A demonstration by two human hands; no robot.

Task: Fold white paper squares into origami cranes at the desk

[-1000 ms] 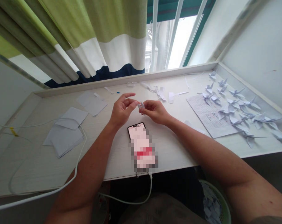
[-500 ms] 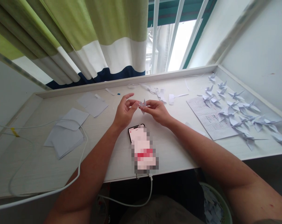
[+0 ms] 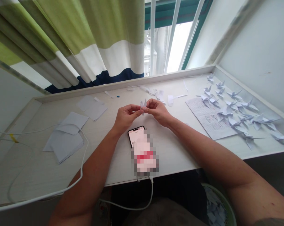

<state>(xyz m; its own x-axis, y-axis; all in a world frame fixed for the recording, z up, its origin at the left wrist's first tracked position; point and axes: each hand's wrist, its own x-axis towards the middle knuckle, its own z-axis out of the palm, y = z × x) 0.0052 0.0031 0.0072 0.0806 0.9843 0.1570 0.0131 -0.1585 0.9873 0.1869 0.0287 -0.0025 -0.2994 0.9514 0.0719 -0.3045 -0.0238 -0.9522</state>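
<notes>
A phone [image 3: 143,153] lies near the middle of the worktop's [image 3: 156,130] front edge, a white cable [image 3: 152,190] at its near end drooping below. White cord [image 3: 87,142] with a yellow band [image 3: 13,137] loops over the left side, a small blue scrap [image 3: 118,96] sits near the back edge, and a lined sheet [image 3: 203,119] lies toward the right edge. Past the back edge, a green, white and navy curtain [image 3: 123,34] hangs beside window bars [image 3: 152,40].

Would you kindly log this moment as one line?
left hand: pinching folded paper; right hand: pinching same piece; phone: on desk; paper cranes: rightward
</notes>
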